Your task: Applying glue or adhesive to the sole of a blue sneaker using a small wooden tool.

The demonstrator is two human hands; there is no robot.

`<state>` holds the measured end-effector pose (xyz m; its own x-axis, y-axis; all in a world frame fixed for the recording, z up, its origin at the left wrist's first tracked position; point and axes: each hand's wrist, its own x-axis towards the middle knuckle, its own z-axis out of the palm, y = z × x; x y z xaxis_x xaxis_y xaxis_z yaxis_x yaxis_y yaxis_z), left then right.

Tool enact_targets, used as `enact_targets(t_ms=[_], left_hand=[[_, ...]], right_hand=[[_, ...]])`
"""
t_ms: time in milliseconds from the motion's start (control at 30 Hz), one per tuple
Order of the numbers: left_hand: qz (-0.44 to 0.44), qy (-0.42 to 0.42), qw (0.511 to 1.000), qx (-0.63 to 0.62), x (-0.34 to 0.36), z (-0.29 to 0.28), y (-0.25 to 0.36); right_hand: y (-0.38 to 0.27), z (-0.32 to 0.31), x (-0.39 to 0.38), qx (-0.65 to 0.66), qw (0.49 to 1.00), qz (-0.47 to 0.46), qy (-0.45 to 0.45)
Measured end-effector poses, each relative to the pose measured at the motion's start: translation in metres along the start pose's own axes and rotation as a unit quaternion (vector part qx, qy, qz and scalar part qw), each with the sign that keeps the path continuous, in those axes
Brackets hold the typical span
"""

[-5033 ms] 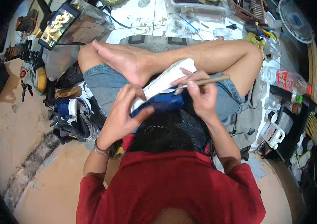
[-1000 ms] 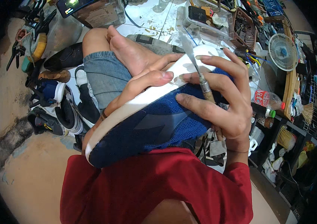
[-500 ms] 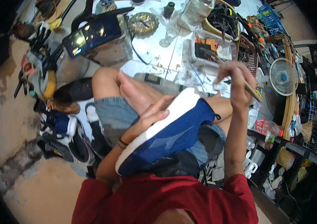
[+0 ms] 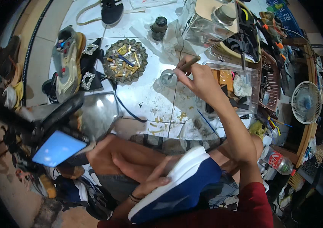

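Note:
In my lap, low in the head view, my left hand (image 4: 153,182) grips a navy blue shoe (image 4: 184,193) with a thick white sole, tilted so the sole faces up and left. Farther forward, my right hand (image 4: 197,79) pinches a wooden-handled tool (image 4: 189,62), whose lower end is in a small clear glass cup (image 4: 166,78) on the white tiles (image 4: 154,106). Left of the cup stands a metal ashtray (image 4: 112,73) full of butts; right of it is a clear plastic bin (image 4: 252,83) of tools and scraps.
A phone on a stand (image 4: 58,148) is at left, near loose shoes (image 4: 66,62). Behind stand a dark jar (image 4: 159,26) and a metal can (image 4: 203,19). A fan (image 4: 306,102) and plastic bottle (image 4: 279,159) are at right; tape bits litter the tiles.
My right hand has left the shoe and reached forward to the glass cup with the tool. My left hand still holds the shoe. The view has shifted toward the floor ahead.

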<state>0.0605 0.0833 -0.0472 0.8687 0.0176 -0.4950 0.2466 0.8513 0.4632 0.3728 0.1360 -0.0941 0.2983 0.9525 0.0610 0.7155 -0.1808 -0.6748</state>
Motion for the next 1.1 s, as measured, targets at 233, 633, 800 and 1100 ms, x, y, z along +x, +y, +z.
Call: enact_targets(t_ms=[233,633,800,1100], left_hand=[[-0.051,0.050,0.994,-0.077,0.0017,0.0009,0.0079],[-0.076,0.025,0.991,-0.112,0.0041,0.0004,0.0116],[-0.072,0.026,0.992,-0.097,0.0037,-0.0020,0.0099],[-0.066,0.020,0.990,-0.122,0.0035,-0.0016,0.0068]], right_hand=[[0.0008,0.0081,0.0093,-0.130,0.986,-0.104,0.018],[0.0006,0.0003,0.0076,-0.166,0.982,-0.080,-0.041],[0.0010,0.0023,0.0078,-0.161,0.982,-0.079,-0.055],[0.0053,0.0034,0.0079,-0.120,0.989,-0.077,-0.028]])
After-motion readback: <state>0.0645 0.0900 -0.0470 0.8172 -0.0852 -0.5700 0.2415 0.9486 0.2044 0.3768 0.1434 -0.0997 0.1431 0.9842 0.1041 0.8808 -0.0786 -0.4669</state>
